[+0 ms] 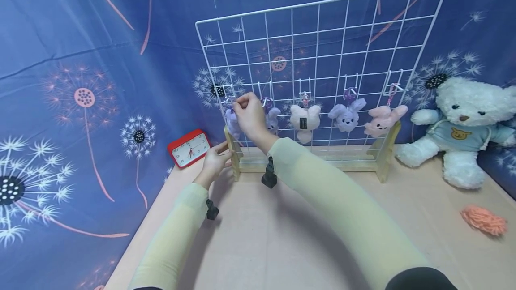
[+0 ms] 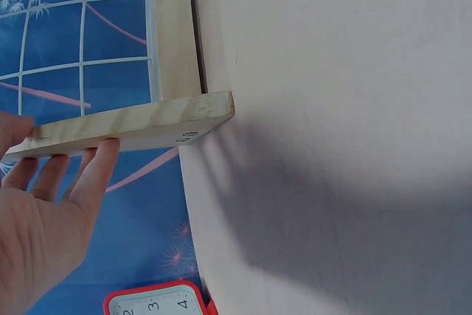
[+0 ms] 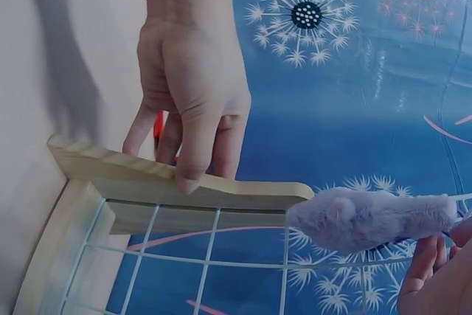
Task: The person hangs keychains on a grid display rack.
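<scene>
In the head view, my right hand (image 1: 251,115) is at the leftmost purple plush keychain (image 1: 232,122) on the white wire grid (image 1: 330,64). Thumb and fingertips pinch it at its top, by the hook; the right wrist view shows the furry purple plush (image 3: 354,219) beside those fingers (image 3: 420,267), though the exact grip is partly cut off. My left hand (image 1: 215,162) grips the left wooden foot (image 2: 140,122) of the grid's stand, thumb on one side and fingers on the other.
More plush keychains hang to the right: a purple one (image 1: 273,120), a white one (image 1: 305,122), another purple one (image 1: 346,116) and a pink one (image 1: 383,122). A red clock (image 1: 189,148) stands at left. At right are a white teddy bear (image 1: 461,129) and orange yarn (image 1: 483,219).
</scene>
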Available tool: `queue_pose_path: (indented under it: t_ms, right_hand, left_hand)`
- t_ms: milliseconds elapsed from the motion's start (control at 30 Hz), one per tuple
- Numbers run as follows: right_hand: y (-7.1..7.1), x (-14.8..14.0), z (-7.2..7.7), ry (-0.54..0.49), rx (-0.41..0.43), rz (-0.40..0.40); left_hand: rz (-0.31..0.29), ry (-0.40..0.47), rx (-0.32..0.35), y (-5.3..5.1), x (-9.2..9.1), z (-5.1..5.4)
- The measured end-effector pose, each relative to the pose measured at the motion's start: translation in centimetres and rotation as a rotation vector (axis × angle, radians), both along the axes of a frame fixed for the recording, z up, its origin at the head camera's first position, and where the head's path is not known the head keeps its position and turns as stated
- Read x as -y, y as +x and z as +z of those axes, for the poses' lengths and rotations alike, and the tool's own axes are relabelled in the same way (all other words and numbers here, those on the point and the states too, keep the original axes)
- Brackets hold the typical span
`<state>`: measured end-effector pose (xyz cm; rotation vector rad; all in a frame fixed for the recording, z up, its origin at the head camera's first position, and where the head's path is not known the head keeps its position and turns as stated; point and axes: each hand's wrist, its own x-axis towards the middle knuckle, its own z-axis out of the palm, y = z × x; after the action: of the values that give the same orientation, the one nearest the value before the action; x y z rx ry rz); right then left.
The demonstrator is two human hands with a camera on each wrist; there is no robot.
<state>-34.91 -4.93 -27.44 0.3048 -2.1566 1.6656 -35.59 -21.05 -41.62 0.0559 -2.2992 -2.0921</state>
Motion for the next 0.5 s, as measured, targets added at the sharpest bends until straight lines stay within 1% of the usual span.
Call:
queue_pose_path:
  t_ms: [100,167,267,400,500]
  right_hand:
    - [0.2,0.0,-0.2,-0.015,0.001,0.021]
    - [0.3,-0.1,-0.4,-0.024,-0.019,0.045]
    - [0.7,-0.2,-0.7,-0.035,-0.078,0.097]
    - [1.5,-0.5,-1.0,-0.039,-0.163,0.186]
    - [2.3,-0.9,-1.5,-0.012,-0.207,0.252]
  left_hand:
    - [-0.004,-0.004,0.005,0.0,0.0,0.0]
    - [-0.007,-0.002,0.008,0.0,0.0,0.0]
    - [-0.008,0.002,0.008,0.0,0.0,0.0]
    - [-0.003,0.002,0.0,0.0,-0.1,0.0]
    - [-0.005,-0.008,-0.008,0.0,-0.1,0.0]
